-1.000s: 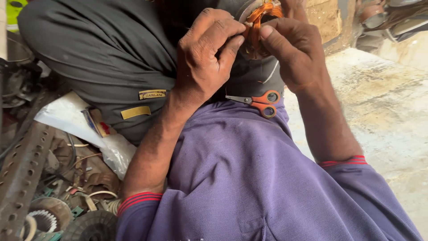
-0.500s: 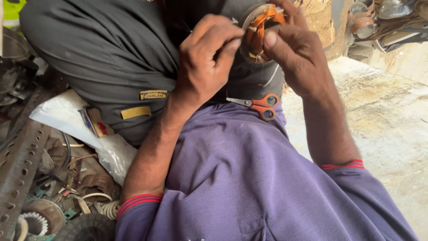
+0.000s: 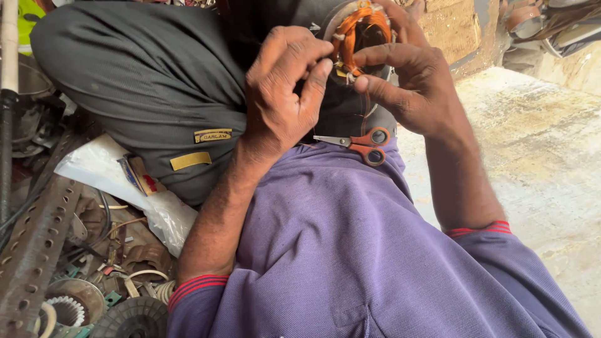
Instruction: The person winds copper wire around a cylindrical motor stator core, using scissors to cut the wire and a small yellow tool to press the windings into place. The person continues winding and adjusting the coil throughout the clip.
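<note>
A round motor stator point(image 3: 360, 28) with orange copper windings rests on my lap near the top of the view. My left hand point(image 3: 282, 94) is curled against its left side, fingertips pressed at the winding's lower edge. My right hand point(image 3: 410, 81) grips the stator from the right, thumb and forefinger pinching at the coil. A small pair of orange-handled scissors point(image 3: 363, 144) lies closed on my lap just below both hands. My dark trousers point(image 3: 144, 81) and purple shirt point(image 3: 350, 250) fill the middle of the view.
Scrap parts lie at the lower left: a perforated metal bar point(image 3: 31, 244), gears point(image 3: 66, 307), wires and a clear plastic bag point(image 3: 106, 175). A pale concrete floor point(image 3: 544, 169) spreads on the right. More metal items point(image 3: 538, 25) sit at the top right.
The view has tilted down, so the stator and both hands sit lower in frame. Both hands keep working at the winding's lower edge. The scissors have not moved on my lap.
</note>
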